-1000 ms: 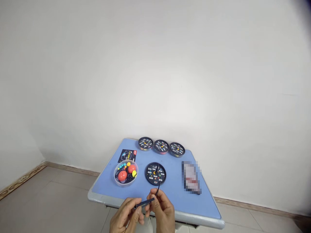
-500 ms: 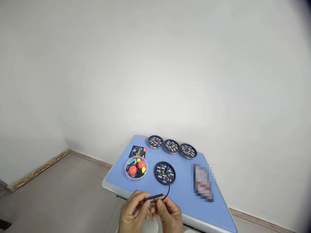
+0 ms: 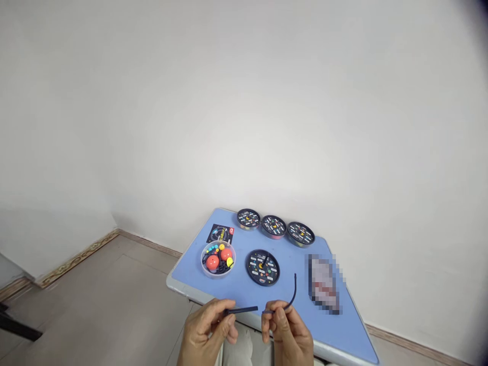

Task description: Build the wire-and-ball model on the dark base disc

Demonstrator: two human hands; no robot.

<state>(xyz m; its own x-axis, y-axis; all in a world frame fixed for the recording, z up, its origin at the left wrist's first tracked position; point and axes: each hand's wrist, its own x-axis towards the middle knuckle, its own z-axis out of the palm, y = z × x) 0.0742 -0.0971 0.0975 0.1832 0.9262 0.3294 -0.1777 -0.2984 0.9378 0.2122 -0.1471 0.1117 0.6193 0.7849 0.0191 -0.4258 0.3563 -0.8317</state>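
Note:
My left hand [image 3: 209,325] is closed, pinching one end of a short, straight black rod [image 3: 246,309] that points to the right. Between the thumb and fingers of my right hand [image 3: 286,330] is a thin, curved black rod [image 3: 294,292], its long end bending upward and a short tip poking out toward the left. A small gap separates the two rods. Beyond my hands lies a round black disc [image 3: 256,277] printed with planets and labels, a small black post standing on it. To its left, a clear tub [image 3: 203,270] holds red balls, smaller coloured balls and black pieces.
Three lidded round tubs [image 3: 248,218] line the back of the blue table [image 3: 236,290] by the wall. A dark printed card [image 3: 214,231] lies behind the open tub. On the right is a blurred-out item [image 3: 323,282]. A dark bar [image 3: 19,325] shows at lower left.
My hands have moved apart, the right one shifting to the right with the curved rod. The rods, close together before, are now separated. The view has shifted slightly.

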